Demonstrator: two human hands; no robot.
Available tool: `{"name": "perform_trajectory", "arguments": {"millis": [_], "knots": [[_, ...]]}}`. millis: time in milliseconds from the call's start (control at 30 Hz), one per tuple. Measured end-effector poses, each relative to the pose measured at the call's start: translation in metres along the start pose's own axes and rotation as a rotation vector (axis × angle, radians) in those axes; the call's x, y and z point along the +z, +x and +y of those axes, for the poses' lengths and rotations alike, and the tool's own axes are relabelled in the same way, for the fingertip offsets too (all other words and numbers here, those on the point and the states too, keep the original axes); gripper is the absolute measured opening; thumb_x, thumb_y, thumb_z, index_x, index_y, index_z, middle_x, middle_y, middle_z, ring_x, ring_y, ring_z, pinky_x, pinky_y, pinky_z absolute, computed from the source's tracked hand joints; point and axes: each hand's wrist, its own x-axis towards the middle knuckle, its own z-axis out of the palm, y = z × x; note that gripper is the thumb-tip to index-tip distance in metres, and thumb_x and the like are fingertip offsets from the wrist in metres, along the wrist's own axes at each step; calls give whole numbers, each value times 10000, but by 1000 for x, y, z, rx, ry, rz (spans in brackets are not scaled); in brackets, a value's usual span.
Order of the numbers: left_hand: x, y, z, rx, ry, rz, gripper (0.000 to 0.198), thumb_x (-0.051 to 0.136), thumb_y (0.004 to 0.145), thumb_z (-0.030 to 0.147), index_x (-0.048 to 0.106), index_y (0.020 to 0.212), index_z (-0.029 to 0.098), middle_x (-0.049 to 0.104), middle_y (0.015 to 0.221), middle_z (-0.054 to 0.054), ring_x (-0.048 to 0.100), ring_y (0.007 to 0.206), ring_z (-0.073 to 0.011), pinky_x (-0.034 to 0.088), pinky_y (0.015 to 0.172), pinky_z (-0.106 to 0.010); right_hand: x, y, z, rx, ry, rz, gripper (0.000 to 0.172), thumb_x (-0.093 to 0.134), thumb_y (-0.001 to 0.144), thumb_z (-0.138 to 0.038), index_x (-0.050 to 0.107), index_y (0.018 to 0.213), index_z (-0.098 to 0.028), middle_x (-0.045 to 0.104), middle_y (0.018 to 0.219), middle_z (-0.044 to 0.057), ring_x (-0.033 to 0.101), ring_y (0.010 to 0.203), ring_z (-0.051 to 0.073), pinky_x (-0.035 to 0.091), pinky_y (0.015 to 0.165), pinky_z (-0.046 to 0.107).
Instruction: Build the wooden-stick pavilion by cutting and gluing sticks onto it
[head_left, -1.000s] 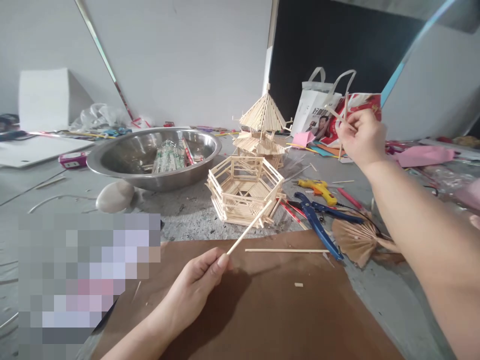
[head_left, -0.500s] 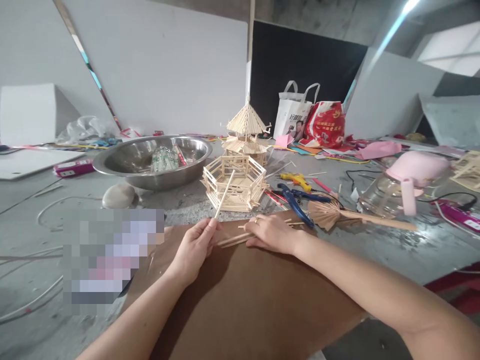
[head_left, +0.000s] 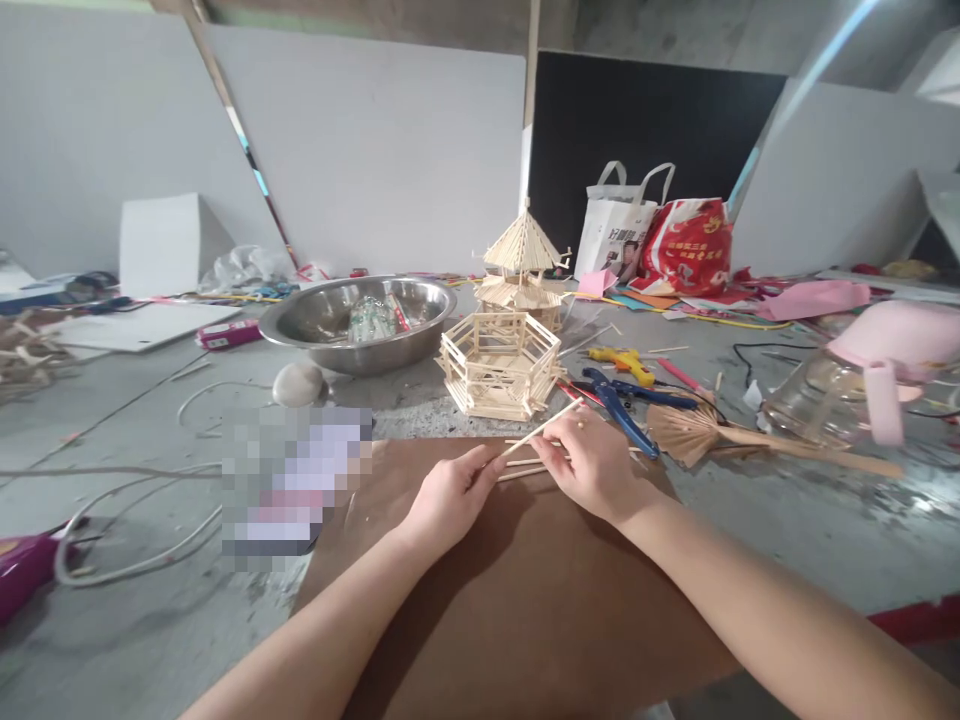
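Note:
My left hand [head_left: 454,495] pinches one end of a thin wooden stick [head_left: 541,428], which slants up to the right. Curled fingers of my right hand [head_left: 596,455] meet that stick near its far end; their exact grip is partly hidden. Beneath them, several loose wooden sticks [head_left: 521,474] lie on a brown board [head_left: 517,600]. Just beyond the board stands a six-sided stick frame [head_left: 499,370] with railings. Behind it rises a stick-built pavilion [head_left: 525,250] with a pointed roof.
Blue pliers [head_left: 619,412], a yellow glue gun [head_left: 622,365] and a folded paper fan [head_left: 682,430] lie right of the frame. Farther right is a pink-lidded glass jug [head_left: 817,400]. A metal basin [head_left: 360,345], a stone [head_left: 298,384] and cables [head_left: 142,490] are on the left.
My left hand has tipped the stick from steep to a low slant toward the right hand. My right hand has lifted off the loose sticks to meet it. The view has swung left.

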Motion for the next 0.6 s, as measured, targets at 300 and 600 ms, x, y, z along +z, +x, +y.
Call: {"name": "perform_trajectory", "arguments": {"millis": [300, 600], "knots": [[1, 0, -2, 9, 72, 11, 364, 292, 818, 434, 464, 626, 176, 438, 552, 38, 387, 536, -90, 304, 516, -202, 0, -4, -9, -276, -241, 20, 152, 498, 790, -258, 584, 914, -237, 625, 936, 8, 449, 902, 173, 233, 811, 370], [0, -4, 4, 59, 287, -23, 380, 281, 827, 418, 524, 654, 184, 546, 589, 19, 451, 535, -97, 287, 500, -204, 6, -5, -2, -357, -176, -134, 169, 452, 804, -174, 605, 875, -185, 611, 735, 23, 452, 692, 144, 276, 659, 298]]}}
